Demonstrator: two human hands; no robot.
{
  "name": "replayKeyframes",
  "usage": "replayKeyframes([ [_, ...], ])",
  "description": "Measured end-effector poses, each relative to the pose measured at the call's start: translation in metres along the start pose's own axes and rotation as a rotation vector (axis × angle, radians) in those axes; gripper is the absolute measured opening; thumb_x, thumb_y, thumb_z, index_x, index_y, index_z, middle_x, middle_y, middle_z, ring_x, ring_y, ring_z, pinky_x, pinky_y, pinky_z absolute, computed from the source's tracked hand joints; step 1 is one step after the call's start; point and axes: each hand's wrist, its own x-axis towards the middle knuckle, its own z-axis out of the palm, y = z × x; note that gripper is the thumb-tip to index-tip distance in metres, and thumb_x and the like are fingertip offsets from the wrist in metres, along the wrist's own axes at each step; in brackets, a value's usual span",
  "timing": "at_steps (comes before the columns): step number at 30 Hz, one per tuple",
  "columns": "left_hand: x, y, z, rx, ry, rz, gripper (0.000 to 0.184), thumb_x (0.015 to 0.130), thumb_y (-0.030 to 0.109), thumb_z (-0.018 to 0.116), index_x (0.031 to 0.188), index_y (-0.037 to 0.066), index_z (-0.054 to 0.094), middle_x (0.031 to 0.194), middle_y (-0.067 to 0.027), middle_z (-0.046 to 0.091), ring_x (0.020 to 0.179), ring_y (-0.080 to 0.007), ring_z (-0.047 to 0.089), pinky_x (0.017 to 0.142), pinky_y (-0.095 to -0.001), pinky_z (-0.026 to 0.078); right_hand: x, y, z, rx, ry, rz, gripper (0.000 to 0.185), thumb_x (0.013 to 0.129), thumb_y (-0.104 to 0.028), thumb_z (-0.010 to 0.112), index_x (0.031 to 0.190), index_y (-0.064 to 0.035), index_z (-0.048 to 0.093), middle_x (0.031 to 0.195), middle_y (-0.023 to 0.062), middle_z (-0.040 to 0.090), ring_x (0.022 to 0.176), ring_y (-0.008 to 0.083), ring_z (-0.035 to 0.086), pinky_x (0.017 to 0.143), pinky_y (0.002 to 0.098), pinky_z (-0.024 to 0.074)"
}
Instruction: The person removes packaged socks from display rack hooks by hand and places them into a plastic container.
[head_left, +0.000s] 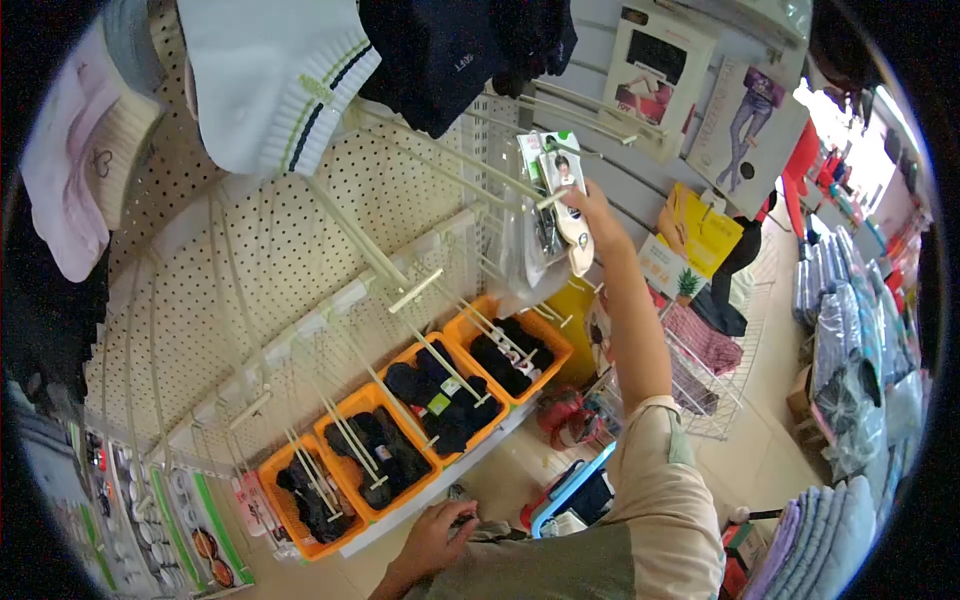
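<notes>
My right hand (592, 212) reaches up to a rack hook, its fingers closed on a packaged item (567, 180) with a green-topped card and a pale lower part. Clear plastic packets (520, 235) hang right behind it. Low in front of my body, my left hand (440, 535) is closed around something small and dark that I cannot make out. Near it, orange baskets (440, 462) hold dark socks (435, 395).
White and dark socks (275, 80) hang at the top left. Bare metal hooks (415, 290) stick out from the perforated board (290, 250). Boxed tights (655, 80) hang at the upper right. A wire basket (715, 420) and stacked folded goods (815, 540) stand on the right.
</notes>
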Motion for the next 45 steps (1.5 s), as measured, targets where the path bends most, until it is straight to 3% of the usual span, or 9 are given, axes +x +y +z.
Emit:
replayKeyframes([
  [5,-0.006,0.004,0.008,0.020,0.028,0.058,0.029,0.088,0.017,0.065,0.113,0.003,0.060,0.104,-0.0125,0.065,0.097,-0.0307,0.063,0.085,-0.0384,0.049,-0.014,-0.025,-0.009,-0.053,0.045,0.134,0.064,0.076,-0.032,0.077,0.124,0.0034,0.052,0.100,0.0092,0.064,0.080,0.0141,0.063,0.068,0.0272,0.0505],
  [12,-0.013,0.015,0.020,0.035,0.069,0.127,0.028,0.088,0.015,0.065,0.111,0.002,0.060,0.101,-0.0134,0.065,0.091,-0.0296,0.064,0.081,-0.0377,0.050,-0.016,0.007,-0.025,0.182,-0.122,0.021,0.058,0.081,-0.028,0.072,0.127,0.0009,0.051,0.105,0.0078,0.064,0.087,0.0152,0.063,0.076,0.0291,0.0515],
  [19,-0.025,0.019,0.029,-0.011,0.089,0.155,0.028,0.087,0.014,0.065,0.111,0.002,0.060,0.099,-0.0132,0.064,0.089,-0.0285,0.064,0.079,-0.0370,0.050,-0.042,-0.017,-0.034,0.097,-0.018,0.111,0.065,0.079,-0.034,0.072,0.126,0.0034,0.048,0.103,0.0097,0.062,0.086,0.0164,0.062,0.075,0.0302,0.0503],
  [29,-0.038,0.022,0.054,0.020,0.043,0.203,0.030,0.087,0.017,0.065,0.113,0.004,0.060,0.104,-0.0120,0.064,0.095,-0.0307,0.062,0.084,-0.0379,0.048,-0.103,-0.072,-0.054,-0.036,0.149,0.104,0.044,0.084,-0.036,0.067,0.115,-0.0052,0.060,0.094,0.0035,0.066,0.076,0.0116,0.062,0.068,0.0257,0.0494],
  [34,-0.049,0.026,0.071,0.027,-0.054,0.121,0.028,0.085,0.014,0.067,0.111,0.004,0.063,0.109,-0.0148,0.065,0.104,-0.0342,0.059,0.092,-0.0414,0.046,-0.188,-0.053,-0.098,-0.070,0.275,0.204,0.035,0.089,-0.039,0.061,0.102,-0.0068,0.066,0.087,0.0050,0.069,0.073,0.0133,0.065,0.067,0.0300,0.0540],
  [36,-0.051,0.040,0.078,0.027,-0.108,0.129,0.026,0.086,0.011,0.065,0.111,0.003,0.063,0.108,-0.0146,0.065,0.104,-0.0334,0.060,0.091,-0.0406,0.046,-0.234,-0.021,-0.134,0.131,0.251,0.106,0.033,0.091,-0.036,0.061,0.102,-0.0047,0.065,0.093,0.0039,0.069,0.078,0.0101,0.064,0.068,0.0260,0.0524],
  [37,-0.052,0.044,0.085,0.006,-0.136,0.136,0.026,0.086,0.011,0.065,0.110,0.003,0.063,0.108,-0.0143,0.065,0.103,-0.0333,0.060,0.090,-0.0404,0.046,-0.271,-0.037,-0.115,0.104,0.432,0.178,0.027,0.091,-0.032,0.061,0.098,-0.0062,0.064,0.085,0.0006,0.068,0.070,0.0071,0.063,0.060,0.0232,0.0501],
  [41,-0.054,0.056,0.104,-0.005,-0.260,0.188,0.026,0.085,0.009,0.066,0.109,0.002,0.062,0.107,-0.0140,0.065,0.102,-0.0334,0.060,0.089,-0.0402,0.046,-0.387,0.023,-0.165,0.270,0.652,0.296,0.038,0.091,-0.041,0.059,0.105,-0.0066,0.065,0.090,0.0051,0.069,0.076,0.0158,0.068,0.071,0.0338,0.0588],
  [45,-0.056,0.067,0.126,0.013,-0.352,0.275,0.026,0.085,0.007,0.065,0.110,0.002,0.062,0.107,-0.0145,0.065,0.102,-0.0330,0.061,0.088,-0.0387,0.048,-0.517,0.071,-0.165,0.457,0.884,0.365,0.044,0.087,-0.038,0.068,0.117,-0.0081,0.059,0.094,0.0030,0.065,0.078,0.0125,0.065,0.065,0.0290,0.0562],
])
